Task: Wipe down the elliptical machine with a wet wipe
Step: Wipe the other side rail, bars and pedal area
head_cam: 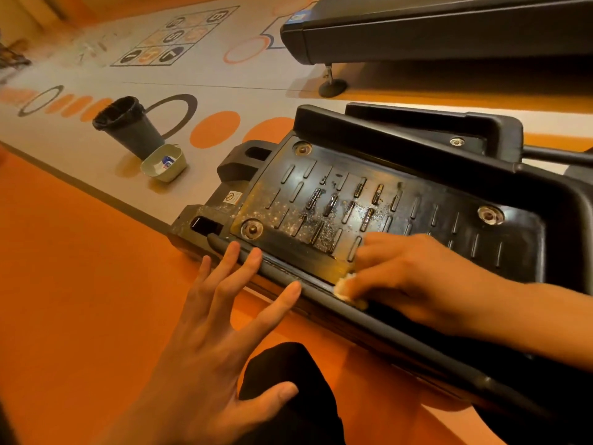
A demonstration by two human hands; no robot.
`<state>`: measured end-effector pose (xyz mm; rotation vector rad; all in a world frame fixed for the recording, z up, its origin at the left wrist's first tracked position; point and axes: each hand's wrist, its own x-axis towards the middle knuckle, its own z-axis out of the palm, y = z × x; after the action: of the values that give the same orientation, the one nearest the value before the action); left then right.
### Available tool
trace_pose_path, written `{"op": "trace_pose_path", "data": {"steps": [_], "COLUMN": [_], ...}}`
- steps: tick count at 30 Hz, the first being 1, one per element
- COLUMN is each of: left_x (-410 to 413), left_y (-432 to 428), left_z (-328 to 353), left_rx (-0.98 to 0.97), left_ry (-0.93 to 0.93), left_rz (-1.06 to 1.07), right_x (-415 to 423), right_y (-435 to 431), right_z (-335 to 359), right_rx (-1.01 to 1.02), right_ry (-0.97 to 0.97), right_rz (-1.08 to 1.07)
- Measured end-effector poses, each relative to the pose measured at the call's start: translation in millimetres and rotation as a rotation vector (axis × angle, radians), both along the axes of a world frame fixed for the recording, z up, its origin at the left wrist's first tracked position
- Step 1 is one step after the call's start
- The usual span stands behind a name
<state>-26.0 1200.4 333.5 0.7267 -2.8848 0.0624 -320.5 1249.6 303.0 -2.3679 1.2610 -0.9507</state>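
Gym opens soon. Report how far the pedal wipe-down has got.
Done, it seems: the pedal's right part looks dark and speck-free. In hand: the right hand holds the wipe on the near edge, while the left hand rests open fingers on the rim. Left: pale dust and specks over the left and middle ribs, and on the frame end beside them.
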Motion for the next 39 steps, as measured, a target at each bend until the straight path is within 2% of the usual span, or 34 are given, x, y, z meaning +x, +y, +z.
{"op": "trace_pose_path", "data": {"steps": [4, 8, 12, 15, 18, 22, 27, 32, 37, 39], "left_x": [-1, -2, -2, -3, -3, -4, -2, -1, -1, 0], "left_y": [-1, 0, 3, 4, 2, 0, 1, -2, -5, -4], "left_z": [-2, -2, 1, -2, -7, -12, -11, -15, -16, -17], "left_rx": [0.003, 0.013, 0.021, 0.029, 0.016, 0.008, 0.002, -0.006, -0.036, -0.043], "left_ry": [0.019, 0.008, 0.006, 0.039, 0.068, 0.099, 0.099, 0.117, 0.122, 0.113], "left_rz": [-0.009, 0.002, 0.022, 0.030, 0.020, 0.012, 0.008, 0.008, -0.002, -0.006], "right_x": [-8, 24, 59, 59, 37, 34, 72, 83, 40, 48], "right_y": [25, -19, -64, -59, -30, -15, -85, -133, -164, -154], "right_z": [-2, 8, 21, 21, 16, 17, 17, 34, 45, 45], "right_rx": [0.045, 0.017, 0.119, 0.175, 0.217, 0.021, -0.210, -0.294, -0.272, -0.250], "right_ry": [-0.053, -0.094, -0.323, -0.394, -0.333, -0.164, 0.020, 0.259, 0.269, 0.186], "right_rz": [-0.053, -0.076, -0.103, -0.101, -0.099, -0.131, -0.082, 0.026, -0.302, -0.309]}}
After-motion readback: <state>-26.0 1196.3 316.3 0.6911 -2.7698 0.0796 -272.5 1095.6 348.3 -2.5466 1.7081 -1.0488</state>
